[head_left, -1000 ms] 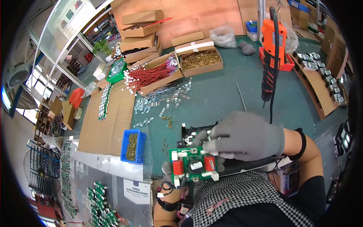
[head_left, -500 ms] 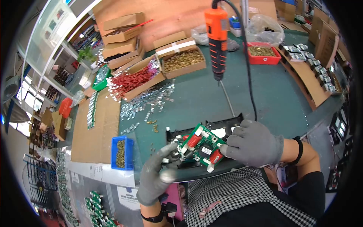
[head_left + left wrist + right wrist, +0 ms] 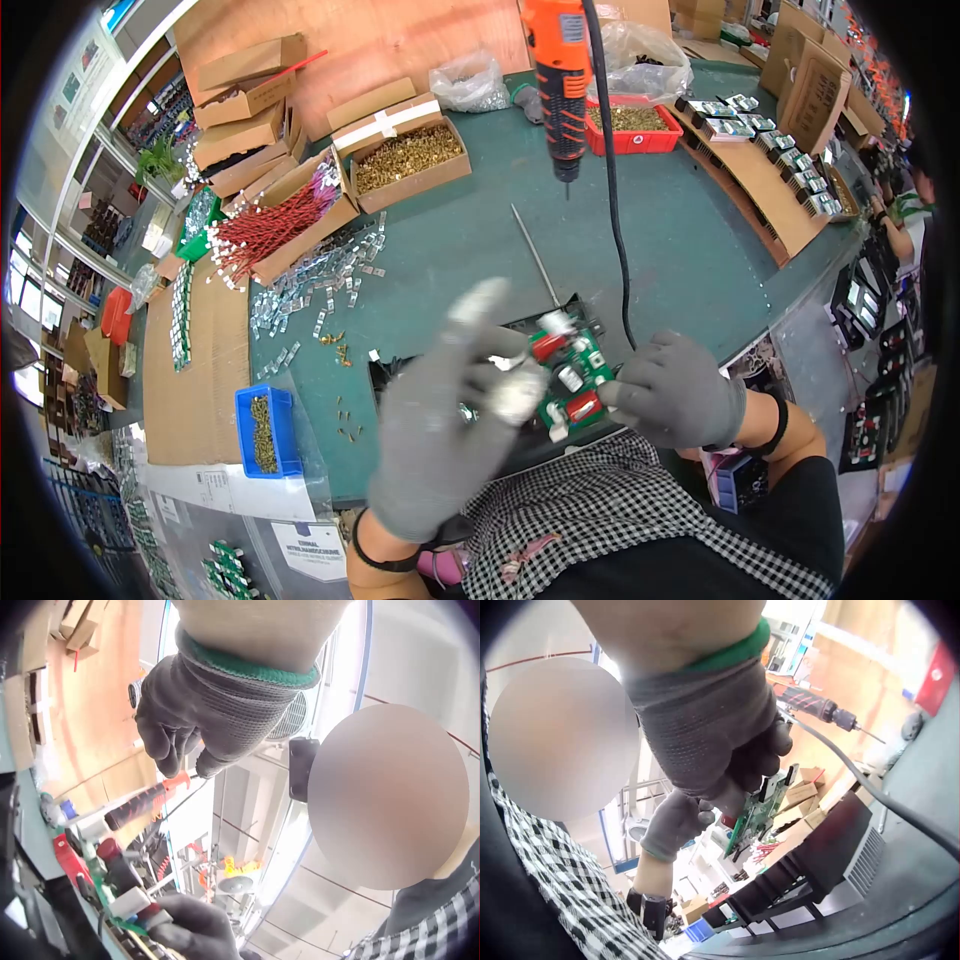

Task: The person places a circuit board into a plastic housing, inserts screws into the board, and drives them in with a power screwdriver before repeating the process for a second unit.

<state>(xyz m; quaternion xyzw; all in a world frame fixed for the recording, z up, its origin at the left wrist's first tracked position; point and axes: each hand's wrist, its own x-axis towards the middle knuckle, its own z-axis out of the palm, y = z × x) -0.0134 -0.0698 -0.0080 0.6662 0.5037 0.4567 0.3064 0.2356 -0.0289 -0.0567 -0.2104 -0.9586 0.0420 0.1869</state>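
My right hand (image 3: 680, 390), in a grey glove, pinches one edge of a green circuit board (image 3: 572, 378) with red components and a white-labelled black part. The board is tilted above a black plastic housing (image 3: 817, 855), seen side-on with slots in the right wrist view. My gloved left hand (image 3: 430, 430) is raised beside the board and overlaps it in the head view, its fingertips blurred. Loosely bent fingers with nothing between them show on the left hand (image 3: 210, 712) in the left wrist view.
An orange electric screwdriver (image 3: 562, 90) hangs over the green bench, its black cable running down beside my right hand. A metal rod (image 3: 535, 255) lies behind the housing. Screws fill a blue bin (image 3: 285, 470), a cardboard box (image 3: 410, 160) and a red tray (image 3: 650, 143). Loose metal clips lie left.
My left hand left the board's edge, then rose and moved across in front of it. My right hand still holds the board, now tilted more steeply. The head view has shifted.
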